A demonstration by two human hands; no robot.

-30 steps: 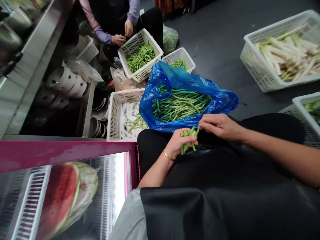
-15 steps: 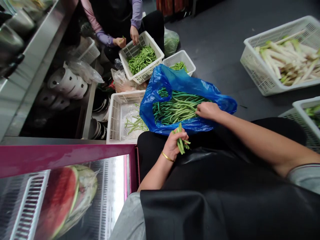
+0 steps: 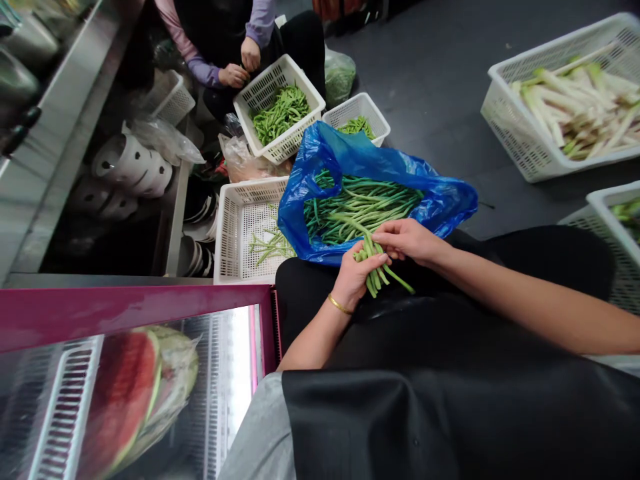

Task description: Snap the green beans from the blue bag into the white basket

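My left hand is closed round a bundle of short green bean pieces above my lap. Close beside it, my right hand pinches a long green bean whose end hangs past the bundle to the lower right. Behind both hands lies an open blue plastic bag, with many long green beans inside. To its left stands a white basket holding a few thin bean pieces.
Across from me, a person's hands work over a white basket of cut beans. White baskets with pale stalks and greens stand at right. A pink-framed glass case with watermelon is at left; a steel shelf rises behind.
My right hand has left the bag and come toward my left hand, bringing a long bean to the bundle. The other person's hands have moved closer together.
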